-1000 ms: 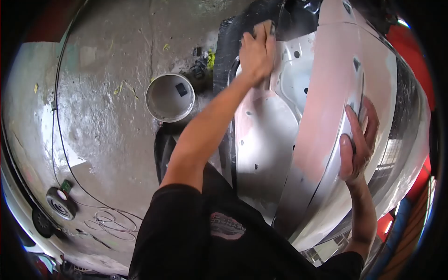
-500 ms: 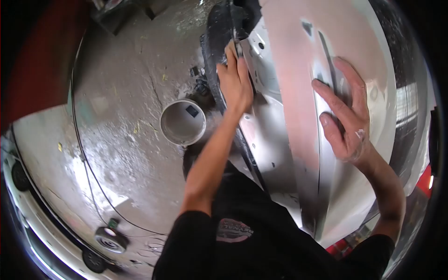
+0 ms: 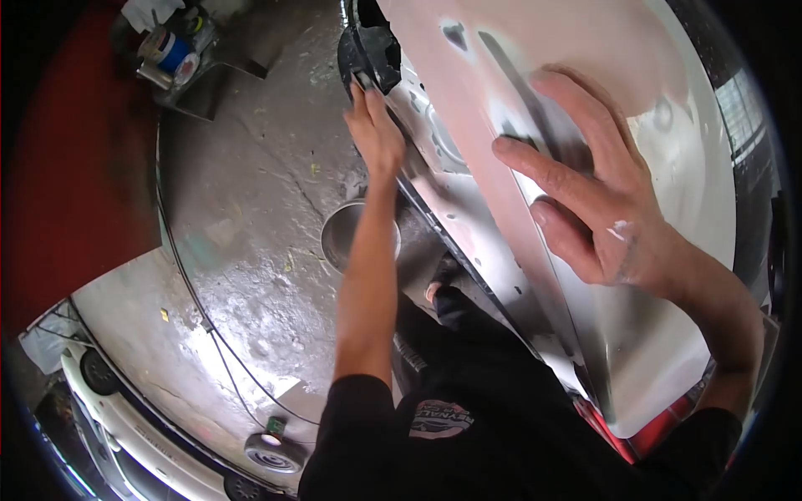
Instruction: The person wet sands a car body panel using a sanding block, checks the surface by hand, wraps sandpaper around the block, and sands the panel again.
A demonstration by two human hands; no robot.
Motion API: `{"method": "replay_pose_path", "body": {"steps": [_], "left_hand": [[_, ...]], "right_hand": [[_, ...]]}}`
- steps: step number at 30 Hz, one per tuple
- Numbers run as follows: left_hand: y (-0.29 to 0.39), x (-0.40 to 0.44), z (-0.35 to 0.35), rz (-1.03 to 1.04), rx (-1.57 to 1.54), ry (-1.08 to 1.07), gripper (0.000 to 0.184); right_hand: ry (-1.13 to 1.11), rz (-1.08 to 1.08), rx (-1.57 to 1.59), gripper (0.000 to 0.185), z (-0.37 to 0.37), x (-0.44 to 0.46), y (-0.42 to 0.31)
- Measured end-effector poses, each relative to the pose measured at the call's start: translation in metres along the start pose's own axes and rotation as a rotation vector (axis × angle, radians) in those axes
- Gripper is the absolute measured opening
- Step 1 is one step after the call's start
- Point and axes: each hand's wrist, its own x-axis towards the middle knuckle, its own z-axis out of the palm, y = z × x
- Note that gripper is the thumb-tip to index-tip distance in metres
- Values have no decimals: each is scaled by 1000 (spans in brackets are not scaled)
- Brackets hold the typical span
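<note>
A car door [image 3: 468, 125] with pinkish filler and white-grey patches stands edge-on before me. My left hand [image 3: 378, 138] is at its black-trimmed far edge, fingers closed around a small grey piece [image 3: 362, 81] that may be sandpaper; the fingers partly hide it. My right hand [image 3: 601, 184] lies on the door's outer face, fingers spread beside a dark lengthwise groove, with a whitish smear on its back. Beneath my left forearm, a bucket [image 3: 338, 238] on the floor is partly covered from view.
A hose or cable [image 3: 188, 284] runs over the wet grey floor [image 3: 267, 192]. A small wheel [image 3: 274, 453] lies at the lower left, near a white car [image 3: 159, 451]. A low stand [image 3: 209, 83] with cans and tape is at the upper left. A red panel [image 3: 83, 167] fills the left side.
The view has shifted, and the door now appears farther left. My left forearm has come across the bucket, hiding the dark square seen inside it. Both hands keep roughly their places on the door.
</note>
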Motion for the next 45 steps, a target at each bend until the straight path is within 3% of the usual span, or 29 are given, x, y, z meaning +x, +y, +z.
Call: {"method": "replay_pose_path", "body": {"steps": [2,3,6,9,11,13,17,21,25,26,28,31,35,38,41,44,45], "left_hand": [[-4,24,0,-89,-48,-55,66],[3,10,-1,-33,-13,-9,65],[50,-56,-6,-150,17,-5,63],[23,-13,-2,-23,-9,-6,63],[8,30,-7,-98,-122,-132,62],[14,31,-9,-112,-130,-138,61],[30,-45,-2,-37,-12,29,63],[-5,26,2,-91,32,-24,64],[0,-12,2,39,23,21,66],[31,-39,-7,-101,-22,-4,72],[33,-44,-4,-113,-3,17,71],[-12,26,2,2,-65,-19,69],[-7,1,8,52,-14,76,68],[38,-45,-8,-91,16,8,67],[8,20,-6,-68,22,-48,66],[-5,32,2,12,37,30,66],[-3,12,2,-93,4,-40,67]], "right_hand": [[2,-6,0,61,-3,-1,-1],[8,-12,5,62,-3,-1,-1],[4,3,25,63,-3,0,-1],[-5,-1,11,62,-3,0,2],[8,-11,5,62,-2,-2,0],[24,-23,-1,61,0,-1,1],[-8,-1,-12,60,-4,2,1],[-22,-7,-8,59,-2,1,-1],[-27,-17,-32,57,-4,3,-2],[-35,-13,-35,57,-4,4,-1],[-56,-8,-36,56,-6,5,-1],[-57,-17,-53,56,-6,4,-1],[-42,-10,-48,55,-6,5,-3],[-66,1,-60,54,-8,7,-3],[-74,8,-49,54,-6,4,-6],[-55,-2,-66,54,-6,5,-6],[-54,-3,-68,54,-6,5,-5]]}}
